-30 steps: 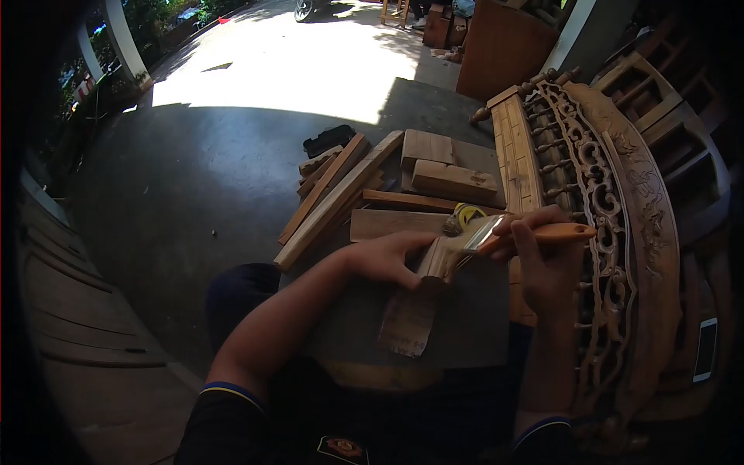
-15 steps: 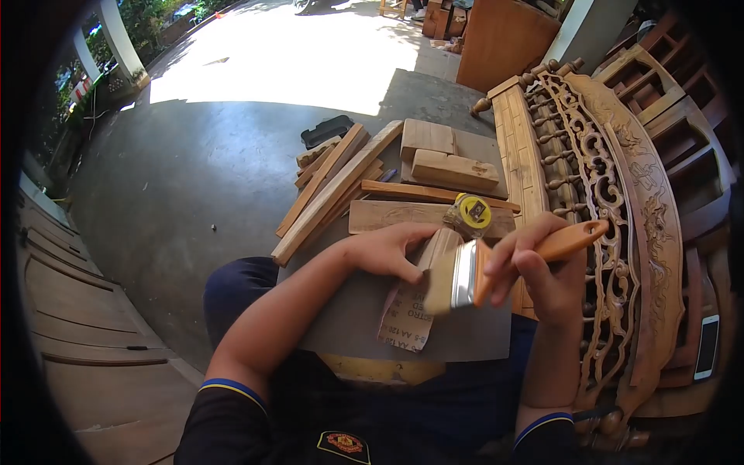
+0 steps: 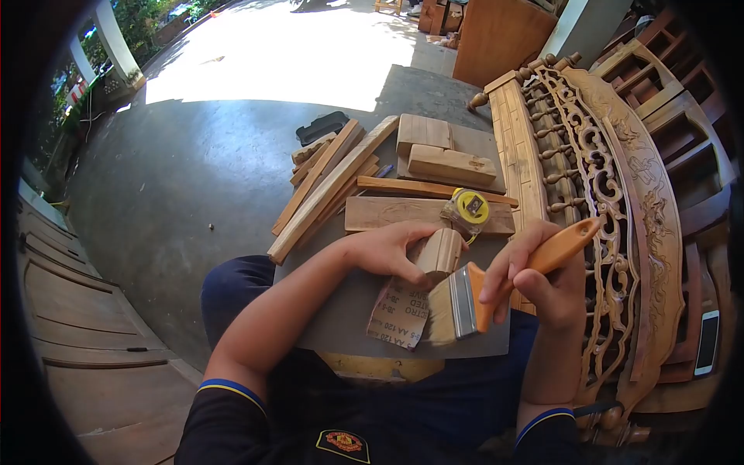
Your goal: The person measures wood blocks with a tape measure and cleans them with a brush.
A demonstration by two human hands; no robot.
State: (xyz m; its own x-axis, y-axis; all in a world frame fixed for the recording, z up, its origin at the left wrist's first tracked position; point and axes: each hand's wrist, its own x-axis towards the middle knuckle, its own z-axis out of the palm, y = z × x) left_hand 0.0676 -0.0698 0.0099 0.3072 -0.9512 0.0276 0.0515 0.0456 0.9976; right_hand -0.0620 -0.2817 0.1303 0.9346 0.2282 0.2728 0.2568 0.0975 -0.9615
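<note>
Fingers of my left hand [image 3: 391, 252] are wrapped round a short wooden block [image 3: 440, 254] with a grooved, rounded end. Under the block, a piece of printed sandpaper [image 3: 399, 314] lies on the grey board [image 3: 333, 325]. My right hand [image 3: 535, 279] grips a wide paintbrush by its orange handle [image 3: 564, 248]. The brush's pale bristles [image 3: 442, 316] point down and left, beside the block and over the sandpaper's right edge. A yellow tape measure [image 3: 470, 208] sits just behind the block, on a flat plank [image 3: 395, 215].
Long wooden strips [image 3: 337, 186] lie at the board's left, near a black case [image 3: 322, 128]. Thicker blocks [image 3: 449, 163] rest at its back. A carved wooden panel [image 3: 643, 186] stands close on the right, with a phone [image 3: 706, 342] beyond it. Cabinet doors [image 3: 101, 310] are at the left.
The brush has moved down, and its bristles now sit lower beside the block. The block's grooved end shows more clearly. My left hand still holds it.
</note>
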